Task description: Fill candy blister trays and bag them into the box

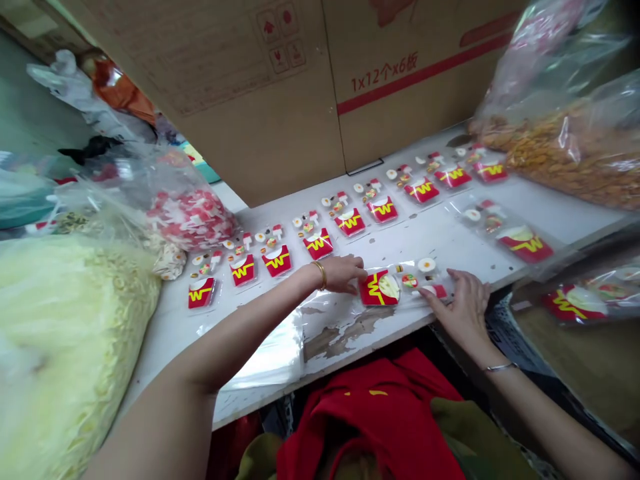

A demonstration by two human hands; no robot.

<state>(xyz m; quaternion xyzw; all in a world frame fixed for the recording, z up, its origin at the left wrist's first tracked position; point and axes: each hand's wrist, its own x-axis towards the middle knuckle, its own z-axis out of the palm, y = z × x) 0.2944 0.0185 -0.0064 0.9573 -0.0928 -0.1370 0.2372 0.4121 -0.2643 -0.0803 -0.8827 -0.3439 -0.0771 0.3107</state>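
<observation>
A clear plastic bag (403,290) lies sideways near the table's front edge, between my two hands. Inside it are a red miniature fries box (379,288) with a yellow zigzag, a small fried egg piece (427,265) and other tiny food pieces. My left hand (345,273), fingers curled, grips the bag's left end; its fingertips are partly hidden. At the opposite end, my right hand (463,303) pinches the bag, thumb over the red piece and fingers along the far edge. Flat empty clear bags (273,357) lie under my left forearm.
Several filled bags (319,241) form a row before a large cardboard carton (280,133). Another packet (525,243) lies at right. Big bags of pale pieces (75,347), red-and-white pieces (193,217) and orange-brown pieces (575,143) flank the white table (430,240). A carton with packets (565,353) stands lower right.
</observation>
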